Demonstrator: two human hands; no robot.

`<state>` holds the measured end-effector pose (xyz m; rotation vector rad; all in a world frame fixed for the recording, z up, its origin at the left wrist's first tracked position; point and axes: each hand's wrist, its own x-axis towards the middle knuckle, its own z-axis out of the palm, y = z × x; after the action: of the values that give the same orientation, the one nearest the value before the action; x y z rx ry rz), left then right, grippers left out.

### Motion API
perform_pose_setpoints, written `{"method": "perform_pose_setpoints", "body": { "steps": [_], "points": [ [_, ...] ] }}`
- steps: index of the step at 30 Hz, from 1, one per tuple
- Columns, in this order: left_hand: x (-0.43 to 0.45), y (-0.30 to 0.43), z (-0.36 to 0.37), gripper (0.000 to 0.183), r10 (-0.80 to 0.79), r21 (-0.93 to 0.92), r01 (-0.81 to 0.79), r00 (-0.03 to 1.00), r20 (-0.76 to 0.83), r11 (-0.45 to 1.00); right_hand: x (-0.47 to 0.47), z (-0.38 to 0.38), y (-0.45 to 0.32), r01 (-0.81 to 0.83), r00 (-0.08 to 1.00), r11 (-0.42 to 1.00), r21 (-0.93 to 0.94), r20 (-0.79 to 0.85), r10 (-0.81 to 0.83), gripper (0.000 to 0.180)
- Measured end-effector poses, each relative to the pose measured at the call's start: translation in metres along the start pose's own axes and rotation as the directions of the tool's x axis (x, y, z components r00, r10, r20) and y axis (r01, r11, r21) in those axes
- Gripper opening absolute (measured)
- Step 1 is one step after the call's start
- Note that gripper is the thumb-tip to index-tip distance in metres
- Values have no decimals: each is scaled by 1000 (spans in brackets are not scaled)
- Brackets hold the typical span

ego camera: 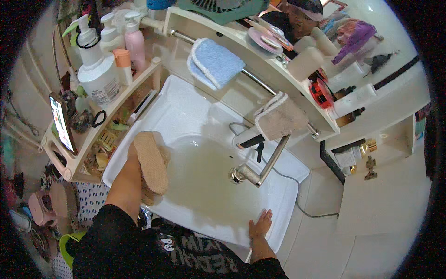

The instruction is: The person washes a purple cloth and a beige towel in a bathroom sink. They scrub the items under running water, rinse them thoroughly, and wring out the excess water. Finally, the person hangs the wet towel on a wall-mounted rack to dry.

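Observation:
A pair of tan fabric slippers (151, 164) is at the left rim of a white washbasin (181, 96), one in front of the other. My left hand (132, 156) is mostly hidden behind them and appears to hold them; its fingers cannot be seen. Cloudy, pale greenish-brown water (200, 181) stands in the basin. My right hand (261, 225) lies on the front right part of the basin with nothing in it, fingers extended. Over the water, to the right of the slippers, reaches a metal faucet (259, 178) with a bent spout.
A blue cloth (217, 64) and a beige cloth (282, 118) hang on a metal towel bar (259, 81). Pump bottles (99, 78) and a lit phone (62, 123) occupy the left shelf (134, 83). Cosmetics line the back ledge. A grey cable (296, 195) runs past the basin's right side.

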<state>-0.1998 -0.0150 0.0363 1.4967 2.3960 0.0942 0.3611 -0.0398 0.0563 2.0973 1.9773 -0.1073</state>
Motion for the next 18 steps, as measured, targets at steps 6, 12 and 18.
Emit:
{"method": "perform_pose_setpoints", "body": {
  "steps": [6,12,18],
  "points": [
    [-3,-2,-12,41,-57,-125,64,996,64,990,-1,-1,0,52,997,999,5,-49,-52,87],
    [1,2,-17,41,-114,-332,159,982,151,930,-7,-15,-6,74,995,997,31,-66,-72,81],
    [6,9,-23,40,-138,-562,255,960,243,787,-13,-26,-2,89,995,990,110,-62,-82,66]
  ]
}}
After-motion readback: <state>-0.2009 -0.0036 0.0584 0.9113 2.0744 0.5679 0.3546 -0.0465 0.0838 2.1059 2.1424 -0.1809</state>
